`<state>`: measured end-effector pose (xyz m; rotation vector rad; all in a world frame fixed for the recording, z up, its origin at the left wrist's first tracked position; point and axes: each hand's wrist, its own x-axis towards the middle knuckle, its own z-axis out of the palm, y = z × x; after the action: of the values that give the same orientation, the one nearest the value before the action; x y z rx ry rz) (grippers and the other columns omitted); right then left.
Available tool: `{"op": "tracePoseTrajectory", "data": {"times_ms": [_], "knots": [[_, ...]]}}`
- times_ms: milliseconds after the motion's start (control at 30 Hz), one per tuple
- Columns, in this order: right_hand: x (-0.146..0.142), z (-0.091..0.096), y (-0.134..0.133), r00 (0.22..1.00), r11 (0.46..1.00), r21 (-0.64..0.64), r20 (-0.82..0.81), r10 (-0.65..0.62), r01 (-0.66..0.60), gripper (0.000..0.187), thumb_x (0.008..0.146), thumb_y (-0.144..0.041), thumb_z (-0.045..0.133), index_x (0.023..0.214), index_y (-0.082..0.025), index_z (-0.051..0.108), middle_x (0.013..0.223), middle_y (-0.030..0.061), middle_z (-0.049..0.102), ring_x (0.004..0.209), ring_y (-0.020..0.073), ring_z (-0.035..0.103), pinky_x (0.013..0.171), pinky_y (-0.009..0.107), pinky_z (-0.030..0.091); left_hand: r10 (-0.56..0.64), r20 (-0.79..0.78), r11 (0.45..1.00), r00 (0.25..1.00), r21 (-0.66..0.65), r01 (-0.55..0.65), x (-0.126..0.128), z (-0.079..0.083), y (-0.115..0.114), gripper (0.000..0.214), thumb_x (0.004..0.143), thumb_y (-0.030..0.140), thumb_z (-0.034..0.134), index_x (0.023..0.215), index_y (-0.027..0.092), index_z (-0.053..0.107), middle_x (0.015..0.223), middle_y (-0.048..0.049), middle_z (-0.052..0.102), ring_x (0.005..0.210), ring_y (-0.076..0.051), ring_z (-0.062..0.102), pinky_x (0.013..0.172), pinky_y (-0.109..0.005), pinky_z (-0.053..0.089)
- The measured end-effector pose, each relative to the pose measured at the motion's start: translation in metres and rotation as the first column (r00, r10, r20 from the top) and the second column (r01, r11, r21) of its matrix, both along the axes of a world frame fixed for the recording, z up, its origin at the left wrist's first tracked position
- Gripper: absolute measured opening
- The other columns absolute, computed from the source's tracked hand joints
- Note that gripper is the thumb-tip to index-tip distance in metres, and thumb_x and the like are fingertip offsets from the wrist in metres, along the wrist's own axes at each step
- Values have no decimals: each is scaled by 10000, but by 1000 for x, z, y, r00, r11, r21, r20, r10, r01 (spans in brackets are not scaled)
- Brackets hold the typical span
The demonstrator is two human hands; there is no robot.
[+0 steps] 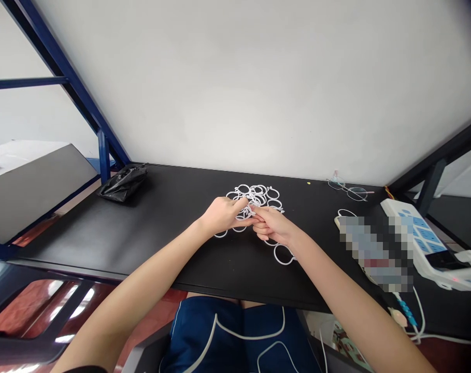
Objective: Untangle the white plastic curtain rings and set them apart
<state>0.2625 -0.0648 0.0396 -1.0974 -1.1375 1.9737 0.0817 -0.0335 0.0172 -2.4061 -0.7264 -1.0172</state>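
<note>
A heap of several white plastic rings lies on the black table, just beyond my hands. My left hand and my right hand meet at the near edge of the heap, fingertips together in a pinch on a white ring. More rings lie flat under and around my hands, one large ring beside my right wrist.
A crumpled black plastic bag sits at the back left. Wire-framed glasses lie at the back right. A white power strip with cables and a blurred-out item occupy the right side. A blue steel frame rises on the left.
</note>
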Motion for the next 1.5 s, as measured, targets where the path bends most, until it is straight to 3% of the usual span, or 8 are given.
{"op": "tracePoseTrajectory", "data": {"times_ms": [400,900,1133,1500], "knots": [[1,-3,1,1000,1000,13,-6,7,-7,514,888,-463,606,533,-210,335,370,-126,214,324,23,169,312,153,336,-3,-40,998,999,-61,1,1,0,-2,439,950,572,398,743,187,432,450,59,421,374,-98,390,438,-230,217],[-1,1,-1,1000,1000,28,3,8,-8,538,883,-501,605,526,-211,327,371,-124,215,324,26,179,316,160,346,-6,-3,999,1000,-42,5,1,1,0,448,943,586,395,741,189,442,429,65,401,358,-95,362,437,-228,220],[0,2,0,1000,995,101,2,12,-12,558,861,-503,631,505,-214,315,386,-118,215,326,26,171,332,181,381,-35,45,992,998,-120,40,3,1,-2,484,921,637,389,781,182,478,448,51,469,365,-103,421,436,-222,241],[0,0,2,999,995,96,-14,-33,35,522,884,-475,606,525,-215,333,375,-117,221,314,35,176,315,186,370,-56,85,990,995,-126,67,0,9,-3,498,926,640,372,800,177,505,470,47,513,384,-101,450,442,-219,275]]}}
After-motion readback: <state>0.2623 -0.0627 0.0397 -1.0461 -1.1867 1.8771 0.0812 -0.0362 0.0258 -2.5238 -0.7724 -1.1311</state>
